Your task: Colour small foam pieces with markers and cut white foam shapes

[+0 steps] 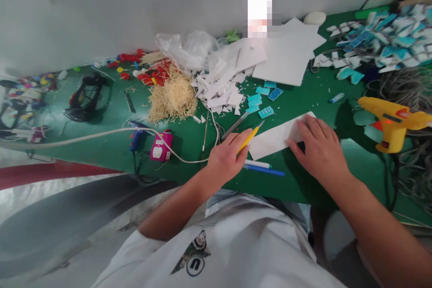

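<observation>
In the head view my left hand (227,155) is closed around a yellow craft knife (249,139), its narrow grey tip pointing up and to the right. That tip is above the left end of a white strip of board (275,138) lying on the green table. My right hand (317,144) rests on the strip's right end, thumb and fingers apart, pressing it down. Just below the strip lie a white pen (258,163) and a blue pen (266,170), their left ends hidden by my left hand. Small blue pieces (266,111) lie beyond the strip.
At right a yellow glue gun (393,121) stands beside a tangle of grey cords (410,171). White sheets (286,54) and white scraps (219,92) lie at the back. Left are thin sticks (175,94), a pink power adapter (161,146) and a white cable (101,134) crossing the table.
</observation>
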